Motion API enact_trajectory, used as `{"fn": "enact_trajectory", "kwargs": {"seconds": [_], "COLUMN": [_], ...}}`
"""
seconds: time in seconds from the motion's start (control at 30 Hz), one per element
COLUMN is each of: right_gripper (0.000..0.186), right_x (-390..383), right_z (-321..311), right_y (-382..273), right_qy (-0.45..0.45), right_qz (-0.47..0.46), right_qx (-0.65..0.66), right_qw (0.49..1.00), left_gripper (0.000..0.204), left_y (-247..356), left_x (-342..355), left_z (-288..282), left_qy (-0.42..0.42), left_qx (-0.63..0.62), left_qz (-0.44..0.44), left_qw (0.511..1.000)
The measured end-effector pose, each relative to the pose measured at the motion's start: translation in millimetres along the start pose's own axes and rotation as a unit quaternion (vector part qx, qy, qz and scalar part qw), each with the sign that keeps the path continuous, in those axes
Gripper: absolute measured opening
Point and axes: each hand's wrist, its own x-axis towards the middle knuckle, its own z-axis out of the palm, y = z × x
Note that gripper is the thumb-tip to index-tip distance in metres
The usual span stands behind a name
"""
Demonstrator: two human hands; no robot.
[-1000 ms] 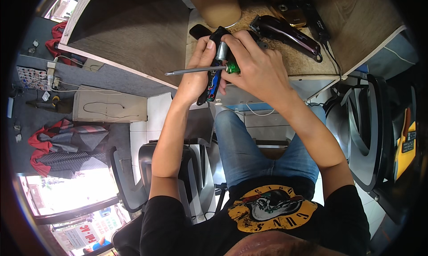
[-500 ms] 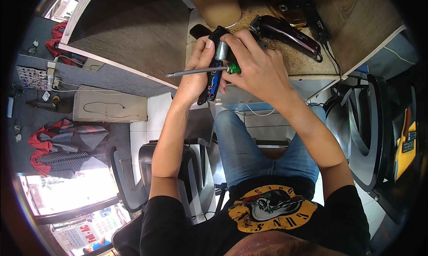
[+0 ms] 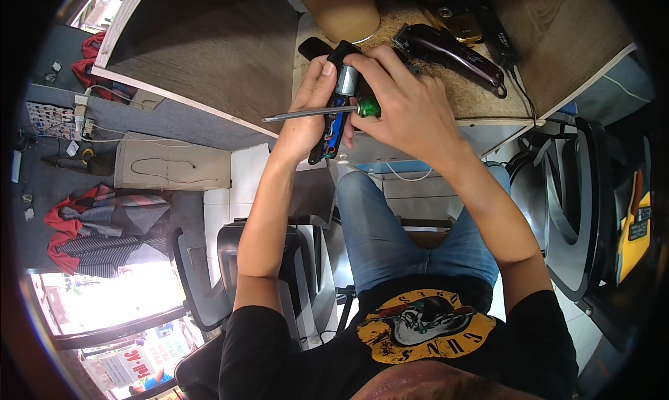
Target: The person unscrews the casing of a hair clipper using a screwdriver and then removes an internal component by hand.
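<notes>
An opened hair clipper (image 3: 336, 129) stands roughly lengthwise between my hands, its black casing showing a silver motor (image 3: 346, 81), a blue part and thin wires. My left hand (image 3: 309, 102) is closed round its left side, thumb near the motor. The right hand (image 3: 412, 102) keeps a screwdriver (image 3: 306, 113) with a green handle tucked in its palm, the steel shaft pointing left across the clipper. Its index finger and thumb side reach to the clipper's upper end beside the motor. What the right fingertips touch there is partly hidden.
On the wooden shelf lie a dark maroon clipper (image 3: 456, 57), a gold device (image 3: 456, 25) and a black corded one (image 3: 498, 41). A tan cylinder (image 3: 338, 10) stands at the back. Wooden side panels (image 3: 202, 44) flank the shelf; black chairs (image 3: 575, 205) are on both sides.
The screwdriver has shifted very slightly to the right with my right hand. My left hand holds the clipper in nearly the same place.
</notes>
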Motion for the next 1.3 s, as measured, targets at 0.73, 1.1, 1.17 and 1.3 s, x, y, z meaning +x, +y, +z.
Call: {"fn": "enact_trajectory", "kwargs": {"seconds": [0.73, 1.1, 1.17, 1.3], "right_gripper": [0.031, 0.028, 0.029, 0.030], "right_x": [4, 13, 14, 12], "right_z": [2, -7, -5, 2], "right_y": [6, 12, 13, 16], "right_qy": [0.115, -0.007, -0.020, 0.006], "right_qz": [0.022, 0.189, 0.204, 0.189], "right_qx": [0.163, 0.295, 0.322, 0.330], "right_qw": [0.980, 0.937, 0.924, 0.925], "left_gripper": [0.045, 0.061, 0.064, 0.071], "left_y": [-4, -12, -11, -10], "left_x": [3, 2, 4, 5], "left_z": [-1, -10, -14, -15], "left_qy": [-0.004, -0.024, -0.033, -0.035], "left_qx": [-0.023, -0.051, -0.056, -0.099], "left_qz": [0.009, -0.017, -0.024, -0.047], "left_qw": [1.000, 0.998, 0.998, 0.993]}}
